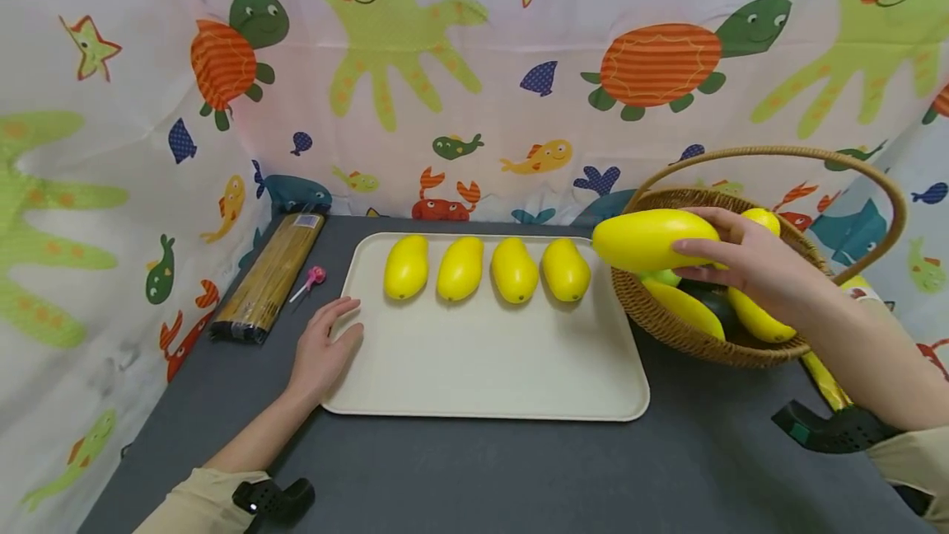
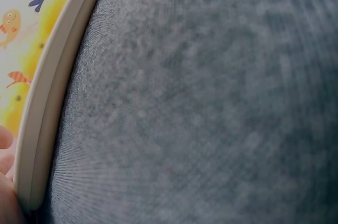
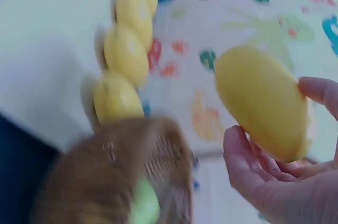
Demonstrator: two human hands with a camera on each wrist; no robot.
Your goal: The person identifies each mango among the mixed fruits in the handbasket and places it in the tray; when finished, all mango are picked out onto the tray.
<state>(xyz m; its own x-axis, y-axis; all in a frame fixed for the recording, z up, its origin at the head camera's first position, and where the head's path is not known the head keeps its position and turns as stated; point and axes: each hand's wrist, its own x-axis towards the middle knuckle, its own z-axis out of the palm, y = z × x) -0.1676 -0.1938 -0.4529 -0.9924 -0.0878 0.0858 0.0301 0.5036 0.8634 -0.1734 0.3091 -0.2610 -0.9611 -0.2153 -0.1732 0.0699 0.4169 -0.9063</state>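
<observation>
My right hand (image 1: 749,258) holds a yellow mango (image 1: 645,239) between thumb and fingers, above the left rim of a wicker basket (image 1: 652,321). In the right wrist view the fingers cup that mango (image 3: 261,102) from below. Several similar mangoes (image 1: 460,269) lie in a row along the back of a cream tray (image 1: 482,361). My left hand (image 1: 324,353) rests on the tray's left edge with relaxed fingers. Part of it shows beside the tray rim (image 2: 45,108) in the left wrist view.
Inside the basket lie more yellow fruits (image 1: 685,309), a light green one (image 1: 662,277) and a dark one (image 1: 712,301). A tall handle (image 1: 778,152) arches over it. Left of the tray are a packet of brown sticks (image 1: 270,274) and a pink lollipop (image 1: 315,274). Patterned cloth hangs behind.
</observation>
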